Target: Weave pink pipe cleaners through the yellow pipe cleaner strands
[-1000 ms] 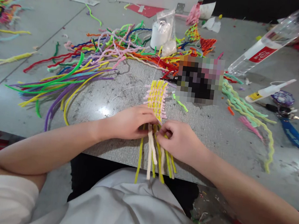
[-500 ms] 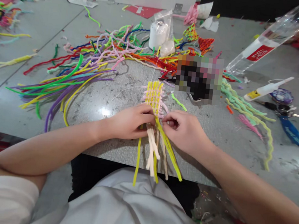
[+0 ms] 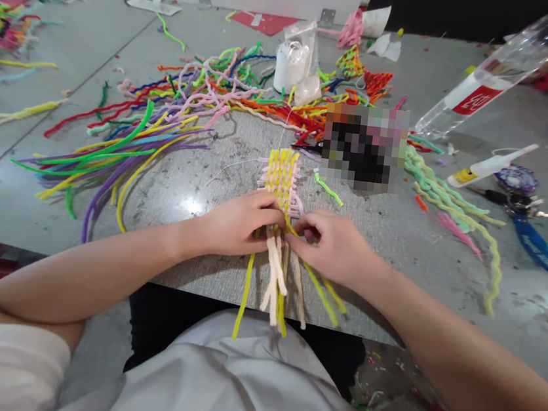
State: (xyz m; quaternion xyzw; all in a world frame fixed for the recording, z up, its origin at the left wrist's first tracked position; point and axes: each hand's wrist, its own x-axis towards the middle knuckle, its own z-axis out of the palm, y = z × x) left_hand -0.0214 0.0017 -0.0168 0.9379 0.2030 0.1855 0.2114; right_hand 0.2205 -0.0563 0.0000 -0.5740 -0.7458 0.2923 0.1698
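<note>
A small woven strip (image 3: 282, 175) of yellow and pale pink pipe cleaners lies flat on the grey table in front of me. My left hand (image 3: 247, 222) is closed over its near end, thumb and fingers pinching the weave. My right hand (image 3: 329, 241) grips yellow pipe cleaners (image 3: 320, 290) at the strip's right near corner, their free ends poking out below the hand. Between the hands, cream pipe cleaners (image 3: 273, 275) and more yellow ends hang toward the table's front edge. The fingertips partly hide the spot where the strands cross.
A heap of coloured pipe cleaners (image 3: 208, 86) spreads across the table behind the strip. A white thread spool (image 3: 288, 68) stands there. To the right are a tilted plastic bottle (image 3: 475, 93), a glue bottle (image 3: 489, 167), keys with a blue strap (image 3: 539, 242) and pale green strands (image 3: 453, 193).
My right hand has moved slightly left and closed on the yellow pipe cleaners, whose ends now spread farther right. The left yellow end has swung a little left. My left hand stays put.
</note>
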